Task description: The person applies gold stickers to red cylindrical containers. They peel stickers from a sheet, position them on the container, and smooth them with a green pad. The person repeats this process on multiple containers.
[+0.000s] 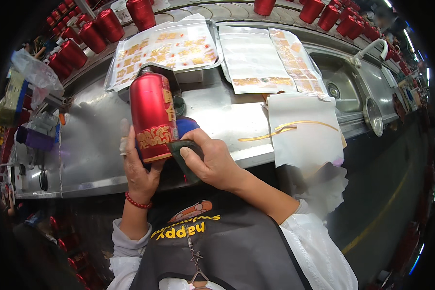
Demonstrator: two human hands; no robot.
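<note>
A glossy red bottle (150, 108) with gold decals on its side and base is tilted over the front of the metal counter. My left hand (142, 176), a wrapping on one finger, grips it around the lower end. In my right hand (212, 162) is a thin dark green flexible pad (186, 162), pinched between thumb and fingers. The pad's edge meets the bottle beside the gold band near its base; whether it presses there I cannot tell. Behind the bottle, a blue object (187, 125) shows only in part.
A tray (217, 48) bearing gold-and-red decal sheets stands at the back. More decal sheets (253, 58) lie to its right. White paper (302, 116) with gold strips (263, 137) overhangs the counter edge. A sink (345, 79) is at right; red bottles (93, 37) line the far side.
</note>
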